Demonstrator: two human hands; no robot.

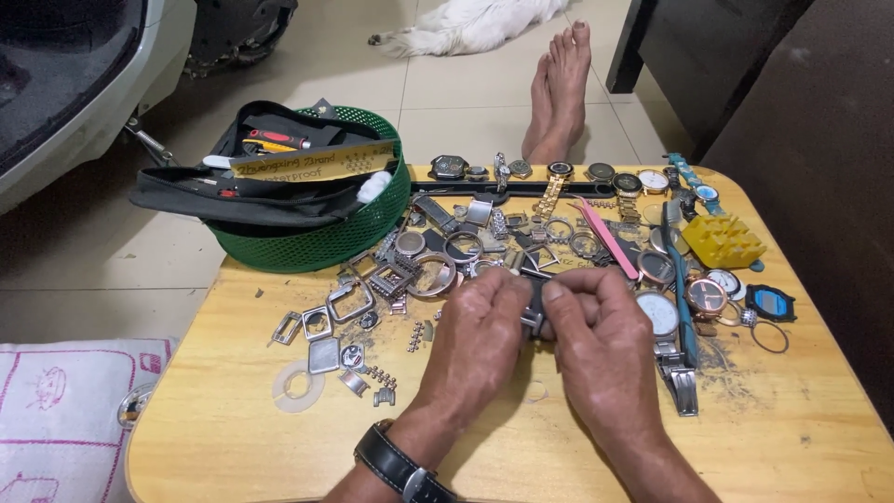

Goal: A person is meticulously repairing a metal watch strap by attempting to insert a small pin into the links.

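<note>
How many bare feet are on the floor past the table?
2: both lie side by side on the tiles just beyond the table's far edge, one foot on the left, the other foot pressed against it on the right. None seem hidden.

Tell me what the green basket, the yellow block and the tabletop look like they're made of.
Green basket: probably moulded plastic, matte, judging by its fine, even mesh wall. Yellow block: likely plastic too, with a solid bright colour and ridged top. Tabletop: looks like wood or a wood-look laminate, pale yellow with a grain pattern, dusty and scuffed; which one I cannot tell.
</note>
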